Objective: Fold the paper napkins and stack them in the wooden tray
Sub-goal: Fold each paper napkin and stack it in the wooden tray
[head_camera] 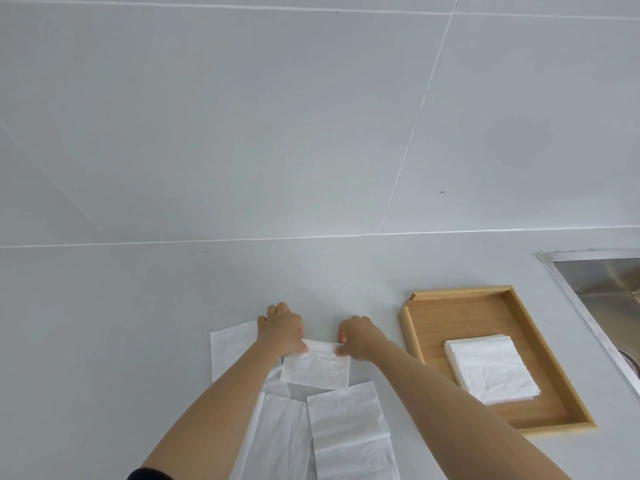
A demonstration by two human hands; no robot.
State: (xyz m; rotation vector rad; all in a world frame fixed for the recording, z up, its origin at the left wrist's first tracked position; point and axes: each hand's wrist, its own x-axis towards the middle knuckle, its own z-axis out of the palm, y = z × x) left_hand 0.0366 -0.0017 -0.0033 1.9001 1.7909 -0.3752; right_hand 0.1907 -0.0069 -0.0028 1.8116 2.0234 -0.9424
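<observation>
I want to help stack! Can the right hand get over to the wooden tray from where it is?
Probably yes. The right hand is beside the wooden tray, with only bare counter between them, and the tray's top is open. Both hands are pinching a folded napkin, so the left hand must release it first.

No readable text, label or number anywhere (napkins and tray are plain).

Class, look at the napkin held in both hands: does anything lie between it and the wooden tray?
Nothing visible does. Bare counter separates the held napkin from the wooden tray, whose folded stack lies inside.
</observation>
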